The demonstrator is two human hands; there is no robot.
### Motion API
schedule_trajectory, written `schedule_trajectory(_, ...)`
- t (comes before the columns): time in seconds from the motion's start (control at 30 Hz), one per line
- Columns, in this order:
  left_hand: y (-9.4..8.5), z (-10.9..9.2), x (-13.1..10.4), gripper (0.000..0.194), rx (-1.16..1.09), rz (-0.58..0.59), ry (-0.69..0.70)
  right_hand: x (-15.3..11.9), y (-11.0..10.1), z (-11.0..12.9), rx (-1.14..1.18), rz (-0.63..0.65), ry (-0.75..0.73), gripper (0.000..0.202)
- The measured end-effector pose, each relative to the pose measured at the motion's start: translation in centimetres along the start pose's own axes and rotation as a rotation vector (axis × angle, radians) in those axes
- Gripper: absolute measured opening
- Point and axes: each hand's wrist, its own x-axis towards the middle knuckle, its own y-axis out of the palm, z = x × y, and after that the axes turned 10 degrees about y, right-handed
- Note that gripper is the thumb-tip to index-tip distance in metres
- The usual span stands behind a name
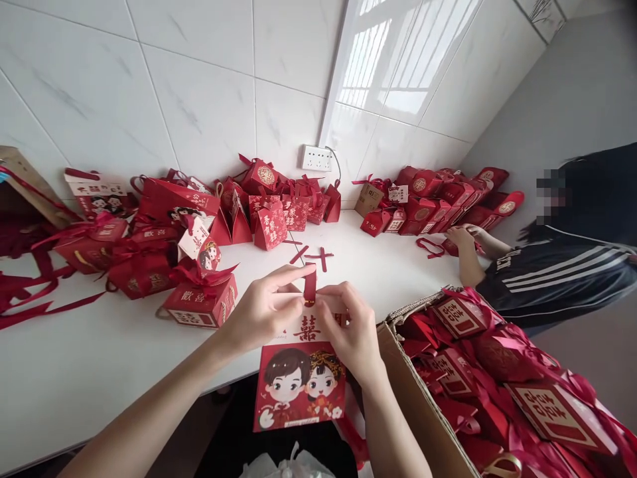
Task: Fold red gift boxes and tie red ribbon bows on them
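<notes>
Small indoor packing area, a domestic room or a modest workshop; which of these cannot be told. A long white worktop runs along a wall of glossy, grey-veined white tiles with a white multi-socket power strip. Festive red paper gift boxes crowd the worktop and fill an open brown cardboard carton. Another person in a dark, white-striped top works at the far end.

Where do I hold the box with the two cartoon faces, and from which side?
I'd try holding the box low down, coming in from its left and right edges. It looks broad and straight-sided there. The left grip and right grip are up by the narrow red strip at the top, leaving those lower edges uncovered.
</notes>
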Motion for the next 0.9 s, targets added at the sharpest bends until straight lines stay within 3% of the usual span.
schedule_trajectory(0.67,-0.26,-0.01,-0.16,0.047,-0.035,-0.015,0.028,-0.25,-0.27,0.63,-0.001,0.0,-0.027,0.011)
schedule_trajectory(0.9,0.11,-0.22,0.15,0.047,-0.129,0.003,0.061,-0.36,-0.43,0.62,0.029,0.018,0.082,0.012)
